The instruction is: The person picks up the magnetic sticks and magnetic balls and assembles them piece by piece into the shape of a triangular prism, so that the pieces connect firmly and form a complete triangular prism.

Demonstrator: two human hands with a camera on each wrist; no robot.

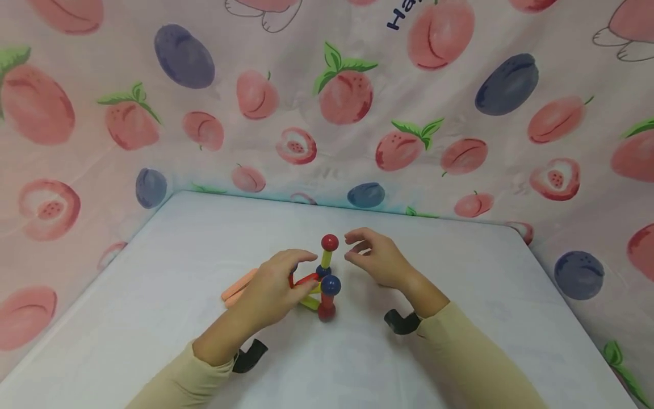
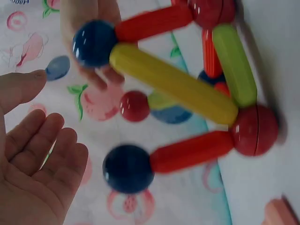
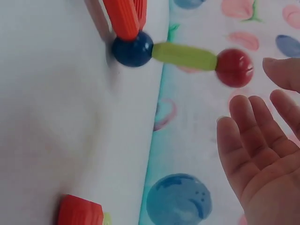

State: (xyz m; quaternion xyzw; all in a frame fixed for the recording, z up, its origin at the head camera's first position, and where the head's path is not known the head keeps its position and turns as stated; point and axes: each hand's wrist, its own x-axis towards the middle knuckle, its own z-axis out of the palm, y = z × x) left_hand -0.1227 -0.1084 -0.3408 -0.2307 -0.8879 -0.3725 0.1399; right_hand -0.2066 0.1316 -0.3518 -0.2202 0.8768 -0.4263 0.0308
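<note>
A ball-and-stick frame of red and blue balls joined by red, yellow and green sticks stands on the table; its long yellow stick (image 2: 173, 84) slants between a blue and a red ball. At its far corner a green stick (image 3: 184, 56) rises from a blue ball (image 3: 132, 48) and carries a red ball (image 1: 330, 242). My left hand (image 1: 276, 287) is on the frame's left side, hiding part of it in the head view; its fingers are relaxed, with nothing gripped. To the right of the raised red ball, my right hand (image 1: 380, 258) hovers with loosely bent fingers, apart from it.
Orange sticks (image 1: 239, 287) lie left of the frame, partly behind my left hand. A red piece (image 3: 79, 211) appears at the bottom of the right wrist view. Fruit-patterned cloth (image 1: 306, 113) hangs behind the white table (image 1: 179, 244). A black piece (image 1: 401, 322) sticks out at my right wrist.
</note>
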